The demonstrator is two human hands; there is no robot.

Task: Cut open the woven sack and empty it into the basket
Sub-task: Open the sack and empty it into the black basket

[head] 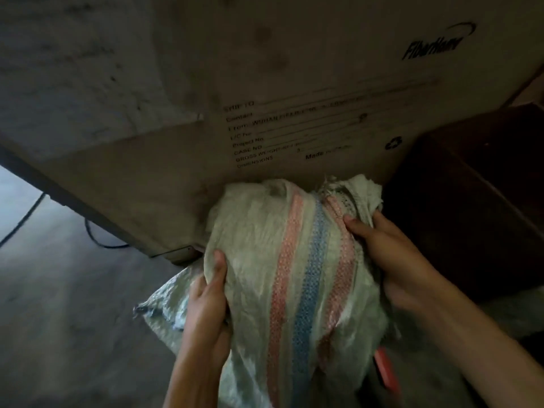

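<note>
Woven sack (297,269) — pale, crumpled, with pink and blue stripes down its middle — stood bulging between two bare hands, its far side against a large printed cardboard box (294,92). At its left flank, the left hand (206,307) clasped a fold of the cloth, thumb pressed on top. Up at the bunched, frayed neck, the right hand (391,254) clenched the gathered fabric. Just below the right forearm, something red-orange (385,369) (possibly a cutter; too blurred to tell) peeked out beside the sack. A dark cabinet (471,201) stood beyond the right hand. No basket was visible. The sack looked uncut. For a clean cut, the right hand should probably keep the neck taut — slack weave snags a blade — while the left steadied the load.
</note>
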